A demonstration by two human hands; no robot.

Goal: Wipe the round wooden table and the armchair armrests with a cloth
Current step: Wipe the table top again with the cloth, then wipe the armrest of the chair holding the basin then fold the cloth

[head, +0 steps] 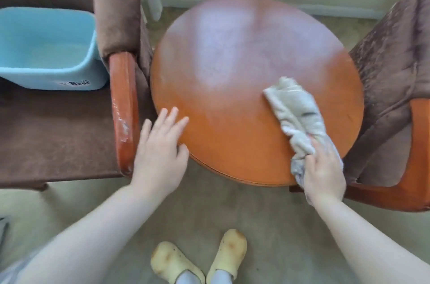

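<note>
The round wooden table (232,69) fills the middle of the view, its orange top shiny. My right hand (324,167) grips a crumpled beige cloth (295,109) at the table's near right edge, and the cloth trails forward across the top. My left hand (160,146) rests flat on the table's near left edge, fingers spread, holding nothing. The left armchair's wooden armrest (123,107) runs beside that hand and shows scuffed white patches. The right armchair's wooden armrest (418,144) curves round at the far right.
A light blue plastic tub (46,51) sits on the left armchair's brown seat (53,135). The right armchair (393,62) has brown upholstery too. Beige carpet (209,211) lies below, with my two yellow slippers (200,258) at the bottom. A pale wall stands behind the table.
</note>
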